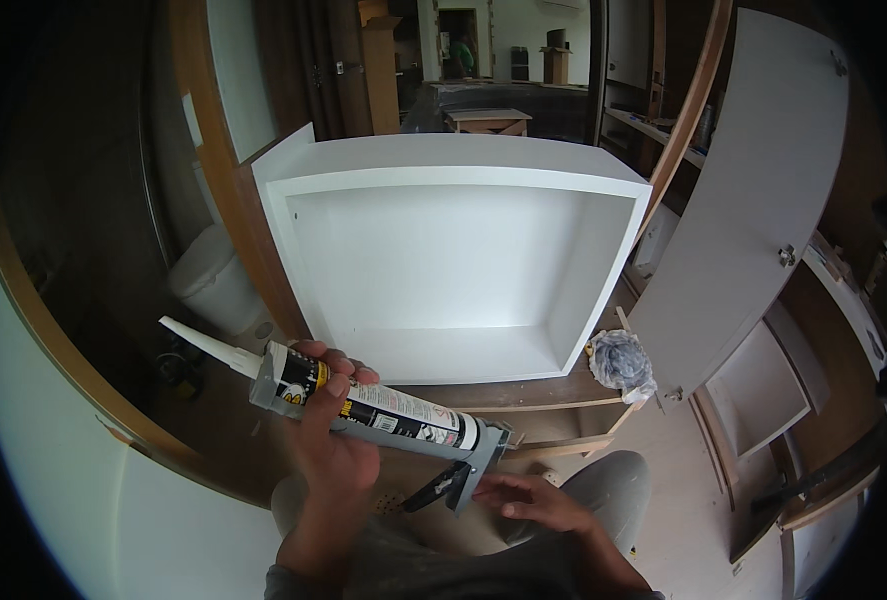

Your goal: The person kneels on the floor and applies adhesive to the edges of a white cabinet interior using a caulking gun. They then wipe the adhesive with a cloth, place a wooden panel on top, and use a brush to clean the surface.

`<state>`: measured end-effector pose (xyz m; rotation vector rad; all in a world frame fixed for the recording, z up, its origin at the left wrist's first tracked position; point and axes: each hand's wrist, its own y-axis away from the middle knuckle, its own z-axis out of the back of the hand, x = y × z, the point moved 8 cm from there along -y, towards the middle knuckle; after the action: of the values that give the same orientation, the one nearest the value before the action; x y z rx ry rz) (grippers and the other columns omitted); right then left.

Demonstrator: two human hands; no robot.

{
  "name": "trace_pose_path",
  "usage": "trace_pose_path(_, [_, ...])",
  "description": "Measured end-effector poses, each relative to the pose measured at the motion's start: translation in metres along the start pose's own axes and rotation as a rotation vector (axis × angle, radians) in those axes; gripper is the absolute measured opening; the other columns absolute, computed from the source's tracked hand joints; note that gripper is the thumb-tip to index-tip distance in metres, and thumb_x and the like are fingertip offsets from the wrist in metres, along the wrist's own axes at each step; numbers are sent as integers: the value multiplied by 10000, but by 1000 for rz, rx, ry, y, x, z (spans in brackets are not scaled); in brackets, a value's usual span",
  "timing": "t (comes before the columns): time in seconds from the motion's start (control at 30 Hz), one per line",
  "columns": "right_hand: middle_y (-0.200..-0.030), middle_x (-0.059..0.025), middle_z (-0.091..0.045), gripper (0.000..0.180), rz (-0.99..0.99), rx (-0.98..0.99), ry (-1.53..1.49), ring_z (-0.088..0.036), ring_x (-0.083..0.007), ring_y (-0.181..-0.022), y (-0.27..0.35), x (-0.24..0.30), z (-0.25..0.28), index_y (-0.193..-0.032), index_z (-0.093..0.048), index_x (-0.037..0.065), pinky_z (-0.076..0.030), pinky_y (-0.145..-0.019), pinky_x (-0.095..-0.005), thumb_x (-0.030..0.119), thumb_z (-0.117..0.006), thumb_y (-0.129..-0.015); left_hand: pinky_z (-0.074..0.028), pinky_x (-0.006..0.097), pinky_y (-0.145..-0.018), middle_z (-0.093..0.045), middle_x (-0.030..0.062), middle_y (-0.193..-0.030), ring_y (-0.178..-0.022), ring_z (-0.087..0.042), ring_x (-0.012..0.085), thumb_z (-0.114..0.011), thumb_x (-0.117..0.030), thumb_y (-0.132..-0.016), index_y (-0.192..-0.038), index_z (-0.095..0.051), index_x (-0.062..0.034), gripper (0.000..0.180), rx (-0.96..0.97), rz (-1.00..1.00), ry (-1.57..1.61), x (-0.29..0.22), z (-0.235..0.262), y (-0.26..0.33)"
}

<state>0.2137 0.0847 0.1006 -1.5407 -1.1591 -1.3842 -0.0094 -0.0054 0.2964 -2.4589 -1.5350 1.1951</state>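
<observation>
My left hand [328,440] is wrapped round the front half of a caulking gun [463,480], loaded with a white and black sealant cartridge [403,408]. The gun slants across me, its long white nozzle [213,347] pointing to the upper left. At its rear end, by the black trigger, is my right hand [533,503], its fingers stretched out and loosely bent. Whether those fingertips touch the gun I cannot tell. Beyond the gun stands a white open-fronted cabinet box [433,260], resting on a wooden base [523,393].
A crumpled clear plastic bundle [621,363] sits at the base's right end. A tall white door panel [753,200] leans at the right, near more boards and shelves. On the left are a wooden door frame [225,200] and a white toilet [213,280]. My knees are below.
</observation>
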Motion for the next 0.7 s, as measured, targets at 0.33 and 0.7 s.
trace_pose_path(0.33, [-1047, -160, -665, 306, 388, 123, -663, -633, -372, -1175, -6, 5, -80, -1092, -617, 49, -386, -1146, -625, 291, -733, -946, -495, 408, -915, -611, 62, -993, -898, -599, 199, -652, -67, -885, -1175, -563, -92, 304, -31, 334, 405, 52, 19, 16])
trace_pose_path(0.7, [-677, -85, -477, 323, 219, -22, -819, -518, -295, -669, -18, -34, -81, -804, -523, 54, -459, -726, -523, 324, -622, -952, -530, 395, -848, -633, 74, -1021, -932, -655, 224, -660, 6, -907, -1155, -599, -112, 281, 1, 321, 386, 49, 35, 12])
